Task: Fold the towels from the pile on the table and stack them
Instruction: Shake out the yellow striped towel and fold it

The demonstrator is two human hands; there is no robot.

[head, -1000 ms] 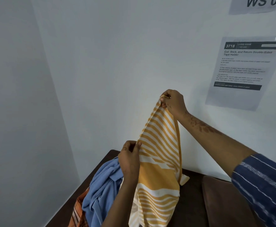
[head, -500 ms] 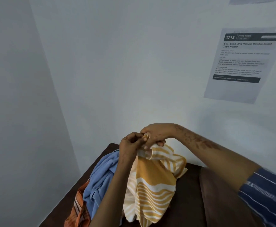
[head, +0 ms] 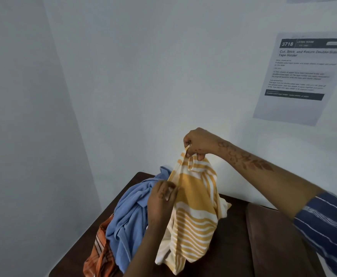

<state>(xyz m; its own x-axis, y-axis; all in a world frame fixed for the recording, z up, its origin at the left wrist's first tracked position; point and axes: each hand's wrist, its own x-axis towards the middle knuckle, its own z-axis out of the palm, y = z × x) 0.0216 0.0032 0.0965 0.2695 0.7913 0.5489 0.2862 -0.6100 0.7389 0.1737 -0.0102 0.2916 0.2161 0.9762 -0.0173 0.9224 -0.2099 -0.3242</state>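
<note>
A yellow and white striped towel (head: pixel 193 212) hangs above the dark brown table (head: pixel 229 246). My right hand (head: pixel 198 141) pinches its gathered top edges and holds it up. Lower and to the left, my left hand (head: pixel 162 196) grips the towel's left edge at mid-height. The towel's lower end reaches down toward the table; I cannot tell whether it touches. Left of it lies the pile: a crumpled blue towel (head: pixel 129 214) on top of an orange checked towel (head: pixel 100 254).
White walls close in at the left and behind the table. A printed sheet (head: pixel 299 76) is stuck to the back wall at the right. A brown cushion (head: pixel 273 240) sits at the table's right side. My striped blue sleeve (head: pixel 327 226) is at the right edge.
A second ago my right hand held one corner high. It came down to meet my left hand, took the gathered edges and rose again; my left hand has slid down the towel's left edge.
</note>
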